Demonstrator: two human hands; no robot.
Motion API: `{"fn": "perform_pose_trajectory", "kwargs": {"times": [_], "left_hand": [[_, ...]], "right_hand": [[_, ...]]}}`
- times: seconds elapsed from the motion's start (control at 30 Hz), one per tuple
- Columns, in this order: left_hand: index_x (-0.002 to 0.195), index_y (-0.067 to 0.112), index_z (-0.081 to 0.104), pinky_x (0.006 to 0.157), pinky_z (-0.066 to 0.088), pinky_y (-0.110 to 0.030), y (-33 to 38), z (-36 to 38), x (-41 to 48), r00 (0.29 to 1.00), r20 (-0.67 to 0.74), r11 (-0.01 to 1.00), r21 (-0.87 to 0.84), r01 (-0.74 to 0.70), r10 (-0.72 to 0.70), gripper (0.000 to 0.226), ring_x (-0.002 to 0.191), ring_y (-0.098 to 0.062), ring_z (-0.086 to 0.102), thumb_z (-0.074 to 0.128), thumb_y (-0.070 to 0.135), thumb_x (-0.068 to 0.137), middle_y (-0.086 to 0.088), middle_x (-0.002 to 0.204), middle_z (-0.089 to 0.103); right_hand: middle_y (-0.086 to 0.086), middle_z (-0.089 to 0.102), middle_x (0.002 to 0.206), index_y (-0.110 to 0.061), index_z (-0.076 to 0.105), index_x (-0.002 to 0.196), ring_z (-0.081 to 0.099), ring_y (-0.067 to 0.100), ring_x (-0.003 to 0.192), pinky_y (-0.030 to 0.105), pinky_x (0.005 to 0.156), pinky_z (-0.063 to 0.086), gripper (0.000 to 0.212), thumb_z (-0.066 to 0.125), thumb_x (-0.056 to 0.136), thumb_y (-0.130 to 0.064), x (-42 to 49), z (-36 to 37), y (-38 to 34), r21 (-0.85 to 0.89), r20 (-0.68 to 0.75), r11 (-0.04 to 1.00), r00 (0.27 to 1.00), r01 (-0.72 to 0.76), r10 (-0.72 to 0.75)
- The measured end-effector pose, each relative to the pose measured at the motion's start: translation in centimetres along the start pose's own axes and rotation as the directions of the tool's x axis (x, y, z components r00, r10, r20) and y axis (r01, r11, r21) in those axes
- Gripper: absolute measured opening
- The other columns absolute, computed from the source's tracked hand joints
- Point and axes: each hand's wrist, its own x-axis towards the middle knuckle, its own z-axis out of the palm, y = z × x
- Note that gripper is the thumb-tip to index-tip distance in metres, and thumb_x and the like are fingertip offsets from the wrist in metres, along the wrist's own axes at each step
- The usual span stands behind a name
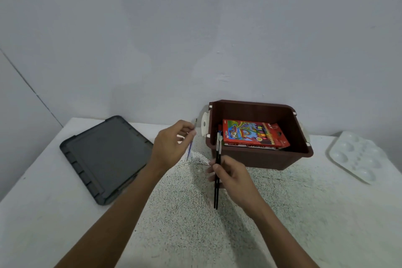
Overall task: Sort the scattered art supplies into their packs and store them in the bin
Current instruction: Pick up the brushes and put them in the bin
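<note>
A brown bin (258,158) stands open at the back of the table, right of centre. Inside lies a red pack of colour pencils (254,134) on top of another flat pack. My right hand (230,177) grips two black paintbrushes (216,185) upright just in front of the bin's left corner, bristles up by the rim. My left hand (171,144) is raised to the left of the bin and pinches a thin blue-handled brush (189,150), blurred, slanting downward.
A dark grey bin lid (104,159) lies flat at the left of the table. A white paint palette (356,155) rests at the right edge. A white latch handle (204,125) sticks out from the bin's left side. The wall is close behind.
</note>
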Motion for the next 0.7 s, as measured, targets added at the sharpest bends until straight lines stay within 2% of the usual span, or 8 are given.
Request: {"fn": "perform_pose_trajectory", "kwargs": {"times": [0.07, 0.17, 0.23, 0.33, 0.53, 0.63, 0.7], "left_hand": [[0.096, 0.021, 0.068, 0.071, 0.053, -0.017, 1.5, 0.6, -1.1, 0.997, 0.063, 0.993, -0.108, 0.055, -0.048, 0.007, 0.082, -0.005, 0.065, 0.071, 0.018, 0.089, 0.01, 0.084, 0.07], [0.093, 0.023, 0.069, 0.071, 0.057, -0.028, 3.3, 1.8, -2.5, 0.983, 0.158, 0.967, -0.222, 0.125, -0.091, 0.009, 0.078, -0.011, 0.068, 0.073, 0.017, 0.088, 0.006, 0.081, 0.072], [0.094, 0.018, 0.069, 0.072, 0.059, -0.034, 4.1, 2.6, -3.3, 0.976, 0.193, 0.95, -0.269, 0.156, -0.106, 0.008, 0.078, -0.015, 0.069, 0.072, 0.015, 0.088, 0.002, 0.082, 0.073], [0.092, 0.016, 0.068, 0.067, 0.06, -0.034, 5.6, 4.0, -4.3, 0.961, 0.239, 0.919, -0.331, 0.213, -0.136, 0.007, 0.077, -0.018, 0.07, 0.073, 0.012, 0.087, -0.004, 0.08, 0.072], [0.092, 0.008, 0.067, 0.062, 0.057, -0.028, 8.1, 6.2, -6.0, 0.936, 0.31, 0.896, -0.348, 0.276, -0.168, 0.006, 0.071, -0.018, 0.071, 0.071, 0.007, 0.088, 0.0, 0.076, 0.07], [0.091, 0.015, 0.068, 0.062, 0.055, -0.025, 8.7, 7.3, -6.5, 0.928, 0.335, 0.915, -0.298, 0.271, -0.165, 0.007, 0.071, -0.015, 0.07, 0.072, 0.011, 0.087, 0.004, 0.077, 0.07], [0.089, 0.021, 0.069, 0.064, 0.053, -0.02, 9.0, 7.8, -6.7, 0.933, 0.329, 0.947, -0.229, 0.226, -0.143, 0.007, 0.072, -0.008, 0.066, 0.074, 0.017, 0.086, 0.008, 0.078, 0.07]], "right_hand": [[0.004, 0.072, 0.096, -0.014, 0.064, 0.098, 0.07, 0.021, 0.083, 0.029, 0.071, 0.055, 0.013, 0.051, 0.1, -0.011, -0.4, -0.5, 0.0, -0.047, -0.028, 0.999, 0.999, 0.021, -0.023], [0.001, 0.071, 0.098, -0.013, 0.064, 0.098, 0.071, 0.016, 0.084, 0.028, 0.072, 0.053, 0.013, 0.052, 0.1, -0.013, -1.2, -1.4, 0.1, -0.077, -0.031, 0.996, 0.999, 0.038, -0.04], [0.002, 0.071, 0.097, -0.011, 0.064, 0.099, 0.071, 0.015, 0.085, 0.03, 0.074, 0.055, 0.013, 0.051, 0.101, -0.014, -1.8, -2.0, 0.1, -0.089, -0.024, 0.995, 0.999, 0.042, -0.044], [0.009, 0.072, 0.096, -0.004, 0.063, 0.102, 0.071, 0.017, 0.087, 0.032, 0.08, 0.057, 0.015, 0.049, 0.101, -0.01, -3.0, -3.0, 0.3, -0.073, -0.01, 0.996, 0.999, 0.049, -0.05], [0.01, 0.073, 0.088, -0.011, 0.064, 0.104, 0.072, 0.024, 0.081, 0.046, 0.083, 0.057, 0.016, 0.048, 0.101, -0.01, -4.9, -5.0, 1.3, -0.063, -0.013, 0.998, 1.0, 0.002, -0.003], [0.013, 0.071, 0.08, -0.008, 0.062, 0.101, 0.068, 0.028, 0.073, 0.049, 0.078, 0.055, 0.016, 0.046, 0.101, -0.01, -5.9, -6.2, 1.9, -0.088, -0.001, 0.996, 1.0, 0.013, -0.013], [0.013, 0.066, 0.075, -0.006, 0.059, 0.1, 0.063, 0.025, 0.067, 0.047, 0.073, 0.054, 0.016, 0.043, 0.102, -0.008, -6.4, -6.8, 2.2, -0.077, 0.01, 0.997, 1.0, 0.004, -0.003]]}}
